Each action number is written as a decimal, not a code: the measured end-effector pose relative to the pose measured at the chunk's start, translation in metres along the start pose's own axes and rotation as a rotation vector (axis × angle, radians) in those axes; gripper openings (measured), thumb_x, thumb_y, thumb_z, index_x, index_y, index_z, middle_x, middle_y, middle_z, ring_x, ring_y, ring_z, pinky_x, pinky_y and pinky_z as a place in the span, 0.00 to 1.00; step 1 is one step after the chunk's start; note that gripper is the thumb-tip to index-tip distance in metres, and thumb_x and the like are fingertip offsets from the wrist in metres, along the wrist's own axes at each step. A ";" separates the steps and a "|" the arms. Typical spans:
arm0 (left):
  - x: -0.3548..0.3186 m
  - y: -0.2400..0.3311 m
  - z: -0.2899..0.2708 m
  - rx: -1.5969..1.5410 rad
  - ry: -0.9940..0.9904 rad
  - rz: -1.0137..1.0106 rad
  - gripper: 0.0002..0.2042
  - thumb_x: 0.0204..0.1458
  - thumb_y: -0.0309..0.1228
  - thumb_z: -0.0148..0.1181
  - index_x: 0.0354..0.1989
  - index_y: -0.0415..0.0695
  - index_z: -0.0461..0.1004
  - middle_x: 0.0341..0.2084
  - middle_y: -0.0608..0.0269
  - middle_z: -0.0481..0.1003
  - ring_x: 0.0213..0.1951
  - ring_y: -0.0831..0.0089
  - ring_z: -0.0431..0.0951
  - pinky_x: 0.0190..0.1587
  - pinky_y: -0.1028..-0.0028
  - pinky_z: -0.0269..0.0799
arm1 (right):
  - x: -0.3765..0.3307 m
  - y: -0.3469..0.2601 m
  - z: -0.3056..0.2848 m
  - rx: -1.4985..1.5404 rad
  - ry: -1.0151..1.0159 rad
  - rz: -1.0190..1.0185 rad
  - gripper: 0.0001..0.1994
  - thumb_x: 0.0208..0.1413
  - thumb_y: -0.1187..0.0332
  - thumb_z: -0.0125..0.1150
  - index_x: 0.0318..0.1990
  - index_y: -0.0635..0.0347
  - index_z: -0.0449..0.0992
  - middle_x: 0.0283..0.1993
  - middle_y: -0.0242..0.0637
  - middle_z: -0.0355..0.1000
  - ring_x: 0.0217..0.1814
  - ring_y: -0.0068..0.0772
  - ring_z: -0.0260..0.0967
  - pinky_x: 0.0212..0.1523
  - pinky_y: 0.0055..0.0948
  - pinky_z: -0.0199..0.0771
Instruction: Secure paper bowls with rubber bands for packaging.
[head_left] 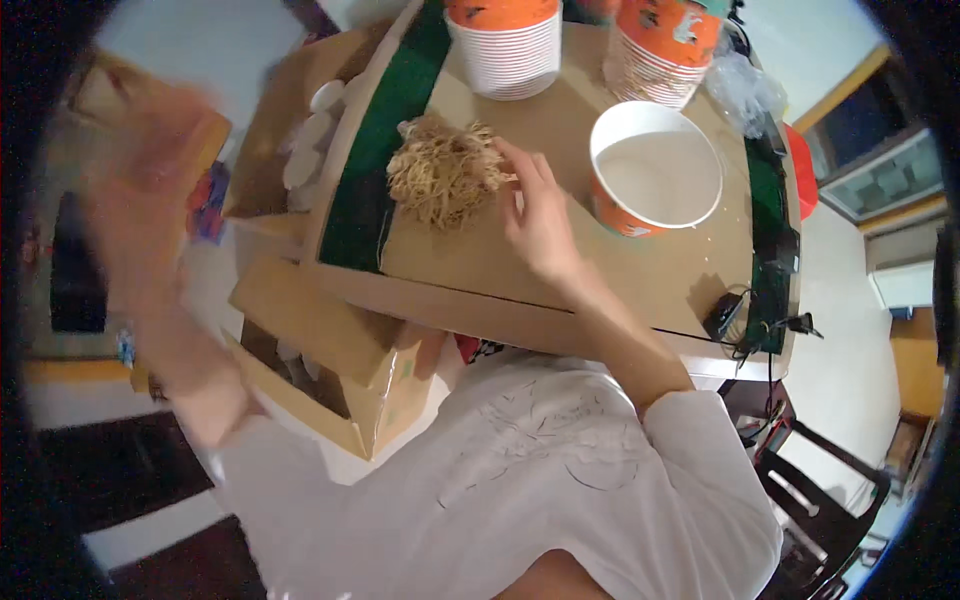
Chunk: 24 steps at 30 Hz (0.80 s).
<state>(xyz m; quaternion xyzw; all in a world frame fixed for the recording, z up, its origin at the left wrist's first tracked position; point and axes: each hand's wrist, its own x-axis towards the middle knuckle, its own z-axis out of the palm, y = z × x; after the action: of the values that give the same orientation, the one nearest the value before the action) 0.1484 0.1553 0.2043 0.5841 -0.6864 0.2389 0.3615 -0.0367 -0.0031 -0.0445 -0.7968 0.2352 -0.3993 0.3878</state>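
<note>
- We see our right hand (540, 222) on the brown cardboard sheet (560, 130). Its fingers are spread a bit, and the tips touch a dry noodle block (443, 172) — it does not grip it.
- The noodle block lies on the cardboard, near its left edge, beside a dark green strip (385, 130).
- Our left hand (150, 170) is up high on the left side. It is all blurry, so we cannot tell if it is open or holds a thing.
- An open orange paper bowl (655, 170) stands just to the right of our right hand — white inside.
- Two stacks of bowls (508, 45) stand at the far edge.
- An open cardboard box (330, 350) sits below the table edge.
</note>
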 end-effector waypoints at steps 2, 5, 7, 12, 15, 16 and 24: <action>-0.046 0.049 0.082 -0.188 -0.297 -0.246 0.05 0.41 0.21 0.63 0.27 0.45 0.78 0.29 0.63 0.74 0.34 0.68 0.73 0.36 0.74 0.70 | -0.020 -0.026 -0.028 0.330 0.064 -0.107 0.32 0.46 0.87 0.50 0.62 0.61 0.57 0.55 0.46 0.63 0.56 0.41 0.65 0.56 0.35 0.66; -0.081 0.101 0.144 -0.433 -0.212 -0.261 0.08 0.37 0.18 0.66 0.27 0.44 0.78 0.27 0.64 0.72 0.33 0.66 0.72 0.34 0.71 0.68 | -0.051 -0.066 -0.058 0.913 -0.125 0.111 0.33 0.47 0.88 0.48 0.64 0.59 0.53 0.54 0.39 0.63 0.57 0.33 0.63 0.59 0.35 0.62; -0.088 0.113 0.171 -0.629 -0.169 -0.324 0.08 0.39 0.18 0.66 0.28 0.42 0.76 0.27 0.64 0.72 0.32 0.69 0.70 0.33 0.73 0.66 | -0.067 -0.062 -0.072 0.978 -0.107 0.188 0.30 0.51 0.86 0.49 0.63 0.59 0.54 0.46 0.34 0.64 0.48 0.24 0.65 0.49 0.24 0.67; -0.100 0.140 0.216 -0.903 -0.175 -0.491 0.06 0.44 0.17 0.62 0.26 0.40 0.72 0.26 0.65 0.69 0.28 0.79 0.65 0.31 0.79 0.60 | -0.108 -0.032 -0.094 0.612 0.117 0.309 0.11 0.57 0.80 0.55 0.46 0.61 0.69 0.26 0.20 0.58 0.25 0.09 0.50 0.25 0.11 0.52; -0.099 0.144 0.238 -0.947 -0.238 -0.459 0.06 0.45 0.17 0.62 0.27 0.39 0.72 0.27 0.64 0.69 0.28 0.79 0.65 0.31 0.80 0.60 | -0.114 -0.023 -0.105 0.529 0.245 0.333 0.05 0.56 0.79 0.57 0.39 0.62 0.72 0.22 0.18 0.56 0.23 0.08 0.49 0.23 0.12 0.50; -0.097 0.146 0.242 -0.942 -0.241 -0.463 0.06 0.45 0.17 0.62 0.27 0.39 0.72 0.27 0.64 0.69 0.28 0.79 0.65 0.31 0.80 0.60 | -0.115 -0.022 -0.110 0.494 0.282 0.362 0.05 0.56 0.79 0.58 0.39 0.62 0.73 0.22 0.17 0.56 0.23 0.08 0.48 0.22 0.12 0.48; -0.032 0.098 0.261 -0.244 -0.572 0.155 0.10 0.42 0.22 0.64 0.34 0.43 0.75 0.37 0.59 0.76 0.42 0.63 0.76 0.59 0.56 0.62 | -0.120 -0.015 -0.173 0.321 0.529 0.344 0.05 0.51 0.79 0.62 0.34 0.62 0.74 0.21 0.18 0.59 0.22 0.08 0.49 0.23 0.12 0.49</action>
<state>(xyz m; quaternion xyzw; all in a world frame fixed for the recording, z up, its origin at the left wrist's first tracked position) -0.0016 -0.0003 0.0260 0.5257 -0.8263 0.0079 0.2021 -0.2457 0.0131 -0.0206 -0.5434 0.3924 -0.5525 0.4954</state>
